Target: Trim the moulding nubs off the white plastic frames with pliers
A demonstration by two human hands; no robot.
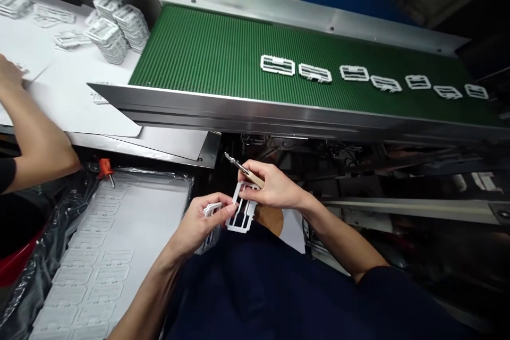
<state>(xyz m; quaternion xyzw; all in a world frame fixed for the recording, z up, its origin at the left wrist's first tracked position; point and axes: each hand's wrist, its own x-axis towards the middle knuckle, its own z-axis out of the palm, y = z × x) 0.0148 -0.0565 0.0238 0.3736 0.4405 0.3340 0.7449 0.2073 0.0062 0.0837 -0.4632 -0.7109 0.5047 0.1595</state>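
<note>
Your left hand (199, 228) is closed on stacked white plastic frames (211, 211); your right hand (277, 186) pinches a wood-handled steel-tipped tool (252, 176). One white rectangular plastic frame (241, 210) sits between both grips, long axis pointing away from you.

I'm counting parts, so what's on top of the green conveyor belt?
Seven white plastic frames lie spaced in a row on the green conveyor belt. The belt beneath each frame is covered, so that part cannot be seen.
</note>
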